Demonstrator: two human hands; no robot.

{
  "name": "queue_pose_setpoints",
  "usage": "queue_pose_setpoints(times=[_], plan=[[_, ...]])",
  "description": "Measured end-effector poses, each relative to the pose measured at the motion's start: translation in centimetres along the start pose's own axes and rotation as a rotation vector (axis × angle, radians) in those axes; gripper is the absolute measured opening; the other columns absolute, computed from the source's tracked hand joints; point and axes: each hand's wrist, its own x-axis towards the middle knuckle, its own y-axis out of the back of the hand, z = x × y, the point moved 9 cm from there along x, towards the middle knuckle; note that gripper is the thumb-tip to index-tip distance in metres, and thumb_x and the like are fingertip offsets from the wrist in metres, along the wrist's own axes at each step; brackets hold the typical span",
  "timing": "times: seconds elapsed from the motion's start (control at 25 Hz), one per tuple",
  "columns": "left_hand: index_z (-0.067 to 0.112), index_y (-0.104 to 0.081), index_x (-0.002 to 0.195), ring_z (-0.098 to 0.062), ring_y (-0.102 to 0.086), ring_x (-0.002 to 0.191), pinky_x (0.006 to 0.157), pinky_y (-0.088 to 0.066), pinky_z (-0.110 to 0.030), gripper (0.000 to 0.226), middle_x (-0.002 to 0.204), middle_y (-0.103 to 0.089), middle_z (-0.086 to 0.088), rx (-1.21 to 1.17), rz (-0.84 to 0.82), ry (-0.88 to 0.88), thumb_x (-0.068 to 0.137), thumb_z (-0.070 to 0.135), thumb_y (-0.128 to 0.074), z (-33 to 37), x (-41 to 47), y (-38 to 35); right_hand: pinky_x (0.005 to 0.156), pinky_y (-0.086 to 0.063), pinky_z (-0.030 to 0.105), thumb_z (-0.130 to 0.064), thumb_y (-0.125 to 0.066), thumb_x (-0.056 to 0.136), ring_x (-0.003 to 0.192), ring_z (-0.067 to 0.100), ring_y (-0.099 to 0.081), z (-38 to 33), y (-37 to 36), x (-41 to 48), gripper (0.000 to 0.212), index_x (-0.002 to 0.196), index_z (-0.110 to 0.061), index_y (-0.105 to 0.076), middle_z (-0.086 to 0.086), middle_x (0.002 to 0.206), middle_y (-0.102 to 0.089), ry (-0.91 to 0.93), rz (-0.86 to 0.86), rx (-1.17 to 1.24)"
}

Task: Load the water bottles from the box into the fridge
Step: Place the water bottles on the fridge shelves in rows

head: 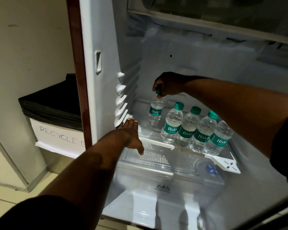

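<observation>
While one water bottle [155, 112] is held by its green cap in the pinching fingers of the right hand [170, 84], five bottles in all are counted inside the open fridge [103, 39]. Item one: the held bottle, upright, at the left rear of the glass shelf [144, 131]; whether its base is already set down or hangs just above the glass cannot be told. Items two to five: four bottles [196, 130], upright, capped, labels outward, ranged in a close diagonal row along the right front of the same shelf, each touching or nearly touching its neighbour. A gap is seen between the held bottle and the nearest of the row. Left hand [131, 135]: empty, fingers straight and together, palm down, laid at the left front edge of the shelf, the thumb over the gridded cover of the crisper drawer [156, 170] below. Box: not in view, so the count of bottles remaining in it cannot be given. Judged state of the task: four bottles stowed, a fifth at the point of placing; release of the cap is outstanding, and further loads are to be expected only if the box holds more. Bare shelf is seen behind and to the left of the row. Also noted, outside the fridge at left: a lined recycle bin [56, 133] with a handwritten label.
</observation>
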Motion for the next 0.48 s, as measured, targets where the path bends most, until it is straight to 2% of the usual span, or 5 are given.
queue_pose_setpoints(times=[0.2, 0.4, 0.48], plan=[[0.013, 0.014, 0.160, -0.026, 0.017, 0.154, 0.124, 0.004, -0.044, 0.138, 0.167, 0.020, -0.011, 0.000, 0.012, 0.010, 0.072, 0.068, -0.076, -0.1, 0.1, 0.0, 0.085, -0.040, 0.024, -0.026, -0.079, 0.087, 0.101, 0.012, -0.057, -1.8, 0.0, -3.5, 0.041, 0.126, -0.025, -0.066, -0.009, 0.111, -0.062, -0.016, -0.040, 0.033], [0.014, 0.010, 0.161, -0.025, 0.014, 0.155, 0.124, 0.001, -0.044, 0.139, 0.168, 0.016, -0.010, 0.002, 0.040, 0.014, 0.068, 0.070, -0.078, -0.3, 0.4, 0.0, 0.073, -0.045, 0.022, -0.026, -0.078, 0.088, 0.099, 0.012, -0.062, -3.0, 0.0, -6.3, 0.040, 0.126, -0.026, -0.066, -0.008, 0.115, -0.066, -0.030, -0.061, 0.075], [0.014, 0.009, 0.161, -0.026, 0.013, 0.155, 0.125, 0.000, -0.044, 0.140, 0.168, 0.016, -0.010, -0.010, 0.042, 0.011, 0.067, 0.070, -0.078, -0.4, 0.5, 0.0, 0.075, -0.046, 0.023, -0.025, -0.078, 0.088, 0.099, 0.012, -0.062, -3.6, 0.2, -7.0, 0.040, 0.126, -0.025, -0.066, -0.007, 0.116, -0.067, -0.027, -0.058, 0.092]])
